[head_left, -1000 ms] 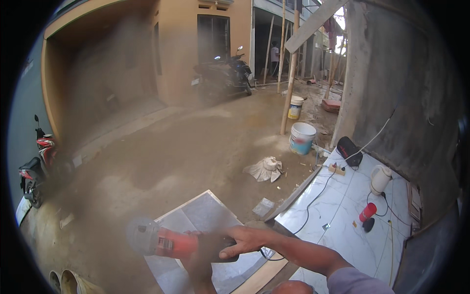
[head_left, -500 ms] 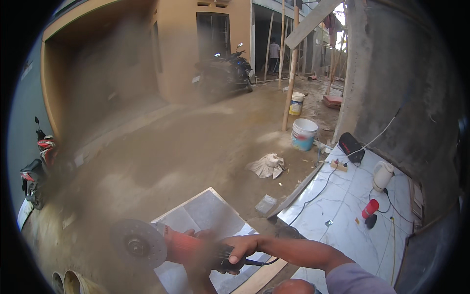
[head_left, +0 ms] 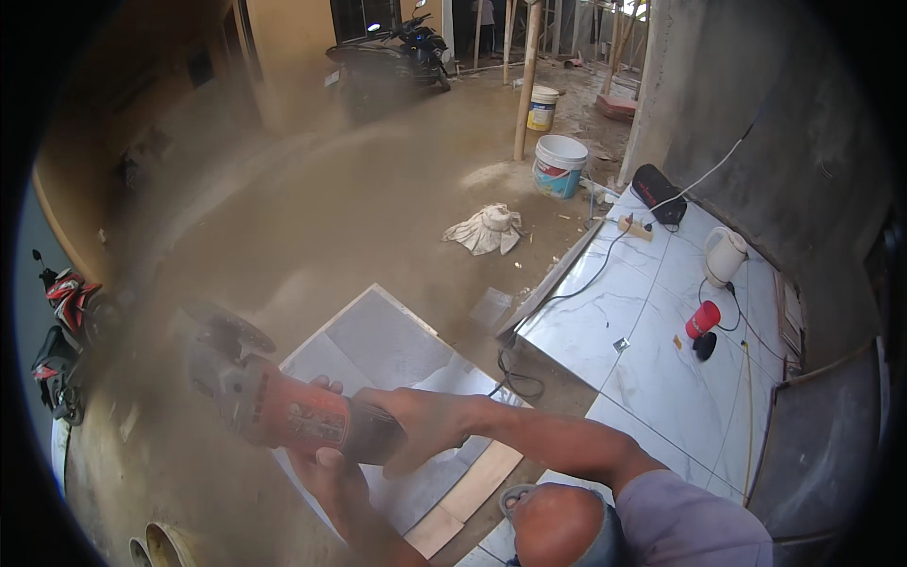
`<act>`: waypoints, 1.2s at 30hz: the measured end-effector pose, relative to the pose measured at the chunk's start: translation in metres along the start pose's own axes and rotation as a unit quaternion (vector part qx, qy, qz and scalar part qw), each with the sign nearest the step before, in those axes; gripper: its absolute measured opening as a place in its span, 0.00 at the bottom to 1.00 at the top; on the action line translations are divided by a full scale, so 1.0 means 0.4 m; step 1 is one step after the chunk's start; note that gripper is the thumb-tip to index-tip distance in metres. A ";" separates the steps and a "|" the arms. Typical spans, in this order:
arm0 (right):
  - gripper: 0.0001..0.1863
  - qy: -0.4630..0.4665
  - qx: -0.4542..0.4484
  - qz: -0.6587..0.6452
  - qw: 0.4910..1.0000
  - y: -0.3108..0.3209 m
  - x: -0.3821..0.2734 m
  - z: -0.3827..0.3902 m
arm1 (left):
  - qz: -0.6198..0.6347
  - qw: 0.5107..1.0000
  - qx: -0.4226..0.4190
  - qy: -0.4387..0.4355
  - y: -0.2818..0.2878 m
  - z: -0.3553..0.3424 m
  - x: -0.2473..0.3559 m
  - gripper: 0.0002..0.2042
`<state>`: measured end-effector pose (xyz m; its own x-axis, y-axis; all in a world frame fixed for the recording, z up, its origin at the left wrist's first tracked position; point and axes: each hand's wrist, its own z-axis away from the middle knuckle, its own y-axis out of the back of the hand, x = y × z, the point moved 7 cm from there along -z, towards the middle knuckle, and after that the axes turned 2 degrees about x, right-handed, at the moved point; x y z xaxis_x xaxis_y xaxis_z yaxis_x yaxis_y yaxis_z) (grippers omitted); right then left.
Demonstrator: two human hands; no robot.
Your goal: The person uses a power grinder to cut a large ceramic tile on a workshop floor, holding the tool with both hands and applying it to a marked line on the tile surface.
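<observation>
An orange angle grinder [head_left: 300, 413] with a black rear handle is held in both my hands, above and left of some grey tiles [head_left: 383, 333]. My left hand [head_left: 331, 480] wraps the orange body from below, its thumb on the near side. Around the black handle, my right hand [head_left: 416, 423] is closed. The flat round disc [head_left: 230, 326] points away to the left, tilted and blurred by dust. No contact between disc and tiles shows. The tiles lie side by side on a pale wooden board [head_left: 472, 491] beside my bent knee [head_left: 557, 524].
White marbled tile flooring [head_left: 652, 378] on the right bears a power strip [head_left: 635, 227], a white kettle [head_left: 725, 257], a red cup [head_left: 702, 319] and cables. Beyond are a cloth sack [head_left: 487, 230], two buckets [head_left: 559, 165] and a motorbike [head_left: 392, 57]. Dust hangs over the ground at left.
The grinder has turned so its disc, earlier broad-side toward me, now tilts away. My left hand shows more under its body. The view has dipped, so the surroundings sit higher.
</observation>
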<state>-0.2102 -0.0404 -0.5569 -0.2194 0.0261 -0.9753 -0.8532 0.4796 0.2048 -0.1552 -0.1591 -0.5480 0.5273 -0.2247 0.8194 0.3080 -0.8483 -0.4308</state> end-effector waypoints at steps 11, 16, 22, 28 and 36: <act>0.44 -0.034 0.102 0.335 0.936 -0.016 0.007 -0.008 | 0.050 0.993 0.080 0.066 0.082 -0.001 -0.118 0.37; 0.38 0.034 0.180 0.217 0.959 -0.021 0.034 -0.033 | -0.069 0.992 0.101 -0.035 0.108 0.016 -0.080 0.39; 0.42 0.000 -0.129 -0.192 0.973 -0.073 0.019 -0.058 | 0.185 0.963 -0.193 -0.031 0.064 -0.012 -0.066 0.54; 0.48 -0.028 -0.040 0.007 0.999 -0.025 0.030 -0.030 | 0.115 0.993 -0.018 -0.020 0.165 0.001 -0.079 0.51; 0.20 -0.124 0.171 0.367 0.906 0.187 0.488 0.286 | 0.052 0.982 0.166 -0.071 0.245 -0.008 0.103 0.39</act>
<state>-0.2626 0.1009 -0.7414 -0.5189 0.6245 -0.5837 -0.3148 0.4953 0.8097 -0.1059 -0.2529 -0.5554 0.6673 -0.2139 0.7134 0.4744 -0.6163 -0.6286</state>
